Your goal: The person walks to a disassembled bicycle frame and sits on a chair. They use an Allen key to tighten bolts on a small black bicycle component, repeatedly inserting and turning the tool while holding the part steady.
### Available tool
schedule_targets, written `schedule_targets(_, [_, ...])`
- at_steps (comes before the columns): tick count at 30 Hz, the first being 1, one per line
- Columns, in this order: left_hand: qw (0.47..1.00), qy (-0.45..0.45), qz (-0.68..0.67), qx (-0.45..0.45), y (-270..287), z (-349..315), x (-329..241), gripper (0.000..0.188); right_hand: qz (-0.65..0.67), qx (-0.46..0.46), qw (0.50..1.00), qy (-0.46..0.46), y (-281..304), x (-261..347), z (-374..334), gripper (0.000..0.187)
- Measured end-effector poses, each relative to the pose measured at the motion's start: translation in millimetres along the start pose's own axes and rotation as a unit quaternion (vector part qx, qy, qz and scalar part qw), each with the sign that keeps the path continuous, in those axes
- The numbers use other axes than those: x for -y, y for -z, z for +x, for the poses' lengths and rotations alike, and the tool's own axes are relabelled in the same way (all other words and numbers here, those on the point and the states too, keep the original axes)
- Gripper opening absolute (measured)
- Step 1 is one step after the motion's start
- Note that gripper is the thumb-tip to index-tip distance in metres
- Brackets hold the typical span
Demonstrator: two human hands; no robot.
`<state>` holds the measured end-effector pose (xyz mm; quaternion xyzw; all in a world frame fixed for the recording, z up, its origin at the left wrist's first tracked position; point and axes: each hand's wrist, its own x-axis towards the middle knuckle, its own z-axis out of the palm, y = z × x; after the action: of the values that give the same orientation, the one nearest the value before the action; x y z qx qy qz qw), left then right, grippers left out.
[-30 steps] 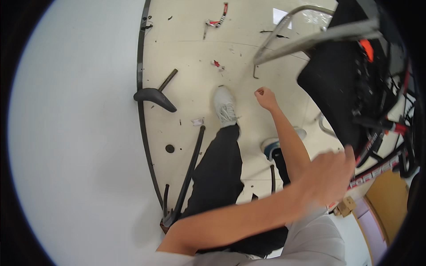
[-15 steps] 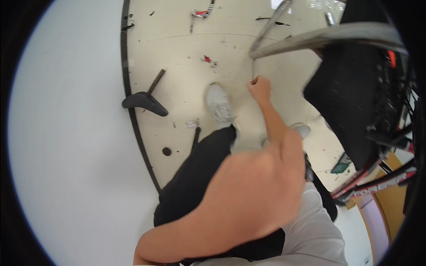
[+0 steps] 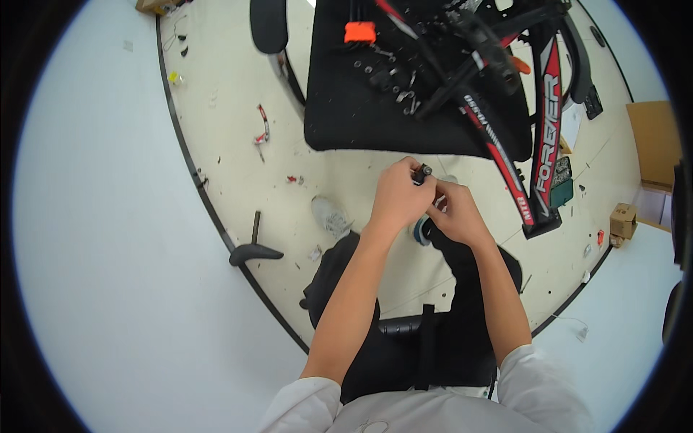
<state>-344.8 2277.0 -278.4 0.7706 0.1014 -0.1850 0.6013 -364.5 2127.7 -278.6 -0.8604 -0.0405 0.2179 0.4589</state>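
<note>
Head view, the only one available to me. I find the black part (image 3: 421, 173) at the fingertips of the left hand (image 3: 401, 193), before the front edge of the chair (image 3: 339, 119) and above the floor (image 3: 401, 278). I record the left hand as grasping that part between thumb and fingers. The right hand (image 3: 458, 213) has its fingers bent and brought up against the left hand; whether it grips anything there I cannot tell, as the fingers mask the contact.

On method, my judgement is that this is close two-handed handling of a small piece. I would keep the left pinch firm, let the right fingers do the fine work, and bring both wrists nearer the body for steadiness. I would also work over the chair, since a piece dropped here would land among the scraps below.

Count: two hands; one black part, so far as it shows; one chair; one bike frame (image 3: 546, 137), lying over the chair's right side with one end past the front edge; one saddle (image 3: 254, 254) with its post, on the floor by the left wall (image 3: 137, 252); one orange block (image 3: 359, 32) on the chair; one green case (image 3: 561, 193) beyond the frame. The small hardware (image 3: 395, 89) on the chair is too fine for me to number.
</note>
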Motion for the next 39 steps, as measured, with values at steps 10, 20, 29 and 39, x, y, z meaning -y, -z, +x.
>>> schedule_targets(10, [0.903,0.066,-0.425,0.015,40.9,37.2,-14.3,0.016,0.286,0.023,0.957,0.037,16.0,6.3,50.1,0.014])
schedule_targets(20, [0.912,0.067,-0.404,-0.036,43.1,40.8,-21.7,0.026,0.319,-0.019,0.947,-0.007,20.1,47.9,82.6,0.013])
schedule_targets(29, [0.93,0.113,-0.343,-0.065,53.9,34.2,-10.1,0.031,0.176,-0.05,0.982,0.049,6.3,56.7,66.9,0.014])
schedule_targets(39, [0.925,0.117,-0.358,0.035,54.1,32.6,-10.4,0.033,0.071,-0.08,0.984,0.145,10.1,47.9,68.1,0.012])
